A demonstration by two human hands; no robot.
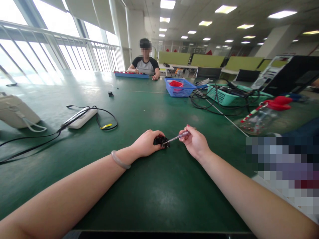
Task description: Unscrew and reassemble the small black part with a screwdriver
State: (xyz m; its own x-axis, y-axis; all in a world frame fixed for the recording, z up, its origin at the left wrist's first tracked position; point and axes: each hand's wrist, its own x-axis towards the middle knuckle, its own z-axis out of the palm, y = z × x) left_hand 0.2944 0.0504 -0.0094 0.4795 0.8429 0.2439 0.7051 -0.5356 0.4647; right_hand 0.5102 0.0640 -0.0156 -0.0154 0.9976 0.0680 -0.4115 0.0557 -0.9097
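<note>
My left hand rests on the green table with its fingers closed round a small black part. My right hand pinches a thin screwdriver with a clear handle. The screwdriver's tip points left and touches the black part. A pale bangle sits on my left wrist.
A white power strip with black cables lies to the left, next to a white device. A blue basket, a teal basket of cables and a clear bottle with a red cap stand at the right. Another person sits at the far end.
</note>
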